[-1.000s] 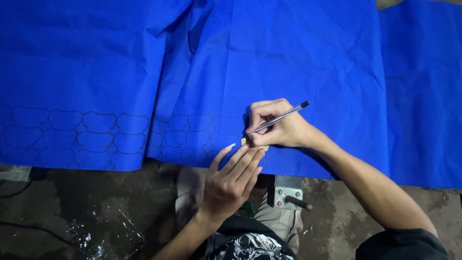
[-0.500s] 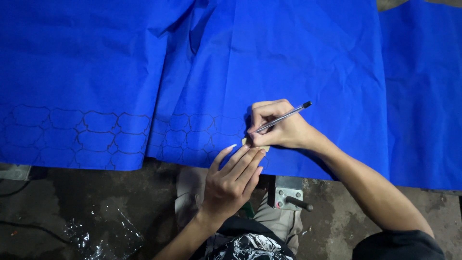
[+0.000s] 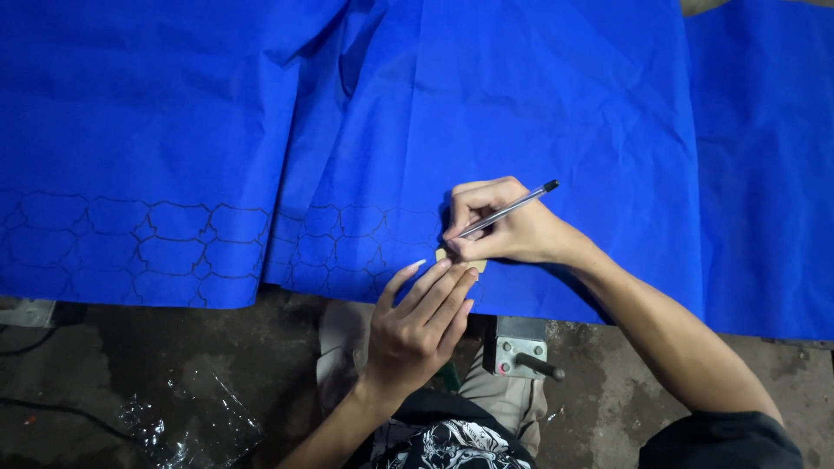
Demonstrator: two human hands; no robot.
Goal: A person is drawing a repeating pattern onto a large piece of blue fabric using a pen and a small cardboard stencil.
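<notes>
Pen [image 3: 508,208] clamped in right hand [image 3: 504,230], left hand [image 3: 421,317] flat, fingers apart, pressing template [image 3: 460,260].

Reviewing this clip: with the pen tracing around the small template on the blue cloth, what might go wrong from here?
1. The left hand pins the small tan template with fingertips only; it may slip, spoiling the outline.
2. The blue cloth lies creased and folded near the drawn pattern; the pen in the right hand might snag or the line skew.
3. The cloth's edge hangs over the table; a tug may shift it.
</notes>
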